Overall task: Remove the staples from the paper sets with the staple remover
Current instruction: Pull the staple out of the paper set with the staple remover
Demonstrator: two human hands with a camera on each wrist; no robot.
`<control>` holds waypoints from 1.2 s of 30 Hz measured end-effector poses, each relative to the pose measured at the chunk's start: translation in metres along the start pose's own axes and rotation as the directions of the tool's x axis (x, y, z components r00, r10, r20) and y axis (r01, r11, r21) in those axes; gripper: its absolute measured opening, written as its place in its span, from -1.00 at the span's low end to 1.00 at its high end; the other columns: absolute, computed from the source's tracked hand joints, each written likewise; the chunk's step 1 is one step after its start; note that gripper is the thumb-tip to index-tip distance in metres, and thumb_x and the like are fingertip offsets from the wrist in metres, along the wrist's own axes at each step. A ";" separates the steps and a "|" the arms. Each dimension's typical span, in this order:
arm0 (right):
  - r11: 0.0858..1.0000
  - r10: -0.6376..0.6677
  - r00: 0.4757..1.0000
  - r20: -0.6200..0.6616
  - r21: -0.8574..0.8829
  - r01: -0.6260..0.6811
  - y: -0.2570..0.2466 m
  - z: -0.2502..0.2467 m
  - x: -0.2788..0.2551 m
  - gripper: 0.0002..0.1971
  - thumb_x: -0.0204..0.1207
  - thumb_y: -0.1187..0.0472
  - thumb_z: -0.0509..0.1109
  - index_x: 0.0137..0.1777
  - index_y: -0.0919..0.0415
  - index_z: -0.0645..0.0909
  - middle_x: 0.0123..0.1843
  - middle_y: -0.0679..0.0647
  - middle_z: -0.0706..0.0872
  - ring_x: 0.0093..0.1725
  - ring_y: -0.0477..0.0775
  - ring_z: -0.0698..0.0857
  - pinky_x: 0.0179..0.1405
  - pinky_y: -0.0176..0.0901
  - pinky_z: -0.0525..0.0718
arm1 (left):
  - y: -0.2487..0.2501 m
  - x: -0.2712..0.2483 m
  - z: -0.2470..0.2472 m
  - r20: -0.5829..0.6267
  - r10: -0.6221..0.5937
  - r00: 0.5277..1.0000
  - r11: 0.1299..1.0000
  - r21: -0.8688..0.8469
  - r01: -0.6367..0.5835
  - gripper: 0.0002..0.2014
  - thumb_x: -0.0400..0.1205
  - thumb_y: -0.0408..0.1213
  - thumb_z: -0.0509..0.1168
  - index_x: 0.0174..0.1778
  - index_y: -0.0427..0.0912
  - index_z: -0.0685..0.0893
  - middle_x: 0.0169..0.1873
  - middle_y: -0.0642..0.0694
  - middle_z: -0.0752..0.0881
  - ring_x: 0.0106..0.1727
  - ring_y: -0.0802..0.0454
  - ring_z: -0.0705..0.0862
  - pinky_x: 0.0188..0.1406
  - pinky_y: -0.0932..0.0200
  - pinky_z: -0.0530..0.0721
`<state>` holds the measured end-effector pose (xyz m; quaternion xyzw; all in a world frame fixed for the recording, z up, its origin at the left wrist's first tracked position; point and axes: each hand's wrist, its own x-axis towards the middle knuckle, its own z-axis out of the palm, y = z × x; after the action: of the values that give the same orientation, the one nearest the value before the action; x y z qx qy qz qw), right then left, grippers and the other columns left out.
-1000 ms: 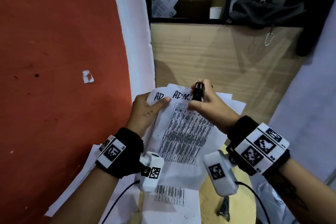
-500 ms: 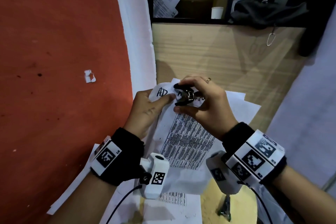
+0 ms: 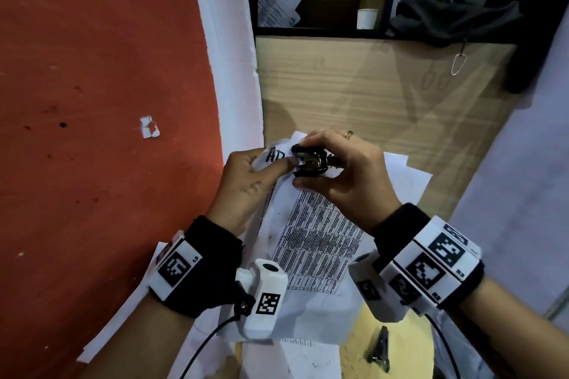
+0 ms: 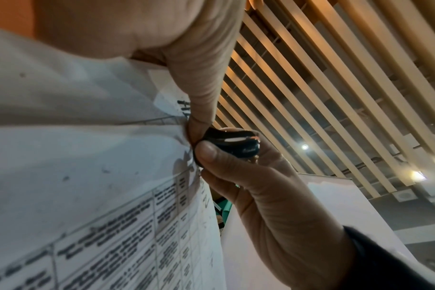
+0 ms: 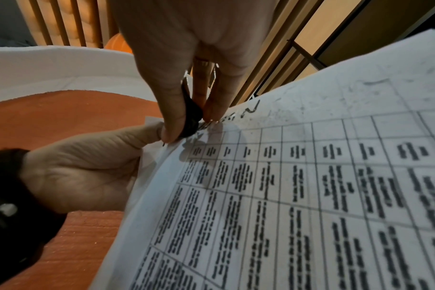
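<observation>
If you squeeze and pull before the claws sit under the staple, you will likely tear the corner, since the paper set (image 3: 311,243) hangs in the air above the tabletop. Your right hand (image 3: 345,175) has its grip curled round the staple remover (image 3: 309,161), at the sheet's 11 o'clock corner. Your left hand (image 3: 246,191) pinches that corner just beside it.

Red floor (image 3: 92,101) beside a pale wooden cabinet (image 3: 354,86), dark shelf (image 3: 323,31) above, slatted ceiling (image 4: 323,68) overhead
</observation>
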<state>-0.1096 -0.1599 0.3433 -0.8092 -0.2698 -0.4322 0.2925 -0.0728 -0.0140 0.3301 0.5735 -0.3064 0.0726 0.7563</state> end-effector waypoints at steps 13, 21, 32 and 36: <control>0.997 -0.062 0.994 0.092 -0.029 0.065 0.003 -0.001 0.003 -0.64 0.16 0.26 0.60 -0.03 0.30 0.68 -0.05 0.11 0.72 -0.07 0.12 0.69 -0.13 0.12 0.71 | -0.005 0.001 -0.007 -0.009 0.002 1.000 0.997 0.080 -0.001 -0.82 0.48 -0.47 0.43 -0.24 -0.07 0.81 -0.31 -0.01 0.80 -0.24 0.14 0.68 -0.21 0.35 0.64; 0.998 -0.048 0.998 0.045 -0.024 0.050 0.004 -0.002 0.001 -0.70 0.23 0.20 0.60 -0.07 0.32 0.70 -0.16 0.12 0.73 -0.14 0.12 0.70 -0.19 0.11 0.68 | -0.003 0.001 -0.008 0.058 -0.049 0.997 0.996 0.078 0.045 -0.81 0.56 -0.52 0.34 -0.19 -0.14 0.77 -0.35 0.12 0.79 -0.26 0.31 0.68 -0.20 0.48 0.58; 0.992 0.056 0.998 0.005 0.111 -0.056 0.010 0.000 -0.004 -0.68 0.15 0.22 0.63 -0.10 0.29 0.71 -0.17 0.09 0.77 -0.15 0.09 0.74 -0.19 0.15 0.70 | -0.008 0.002 -0.010 0.118 -0.185 0.976 0.979 -0.061 0.193 -0.83 0.54 -0.52 0.31 -0.05 -0.23 0.72 -0.27 -0.01 0.82 -0.16 0.16 0.75 -0.05 0.34 0.68; 0.947 0.186 0.982 0.010 0.265 -0.182 0.010 -0.002 -0.007 -0.66 0.11 0.23 0.65 -0.09 0.21 0.72 -0.14 0.08 0.80 -0.13 0.08 0.77 -0.11 0.14 0.74 | -0.008 0.002 -0.009 0.162 -0.169 0.972 0.977 -0.103 0.187 -0.78 0.57 -0.55 0.25 0.03 -0.23 0.69 -0.21 -0.02 0.83 -0.14 0.17 0.77 -0.15 0.36 0.68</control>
<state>-0.1074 -0.1695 0.3361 -0.7813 -0.2461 -0.3691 0.4391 -0.0637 -0.0094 0.3233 0.5571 -0.3144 -0.0579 0.7664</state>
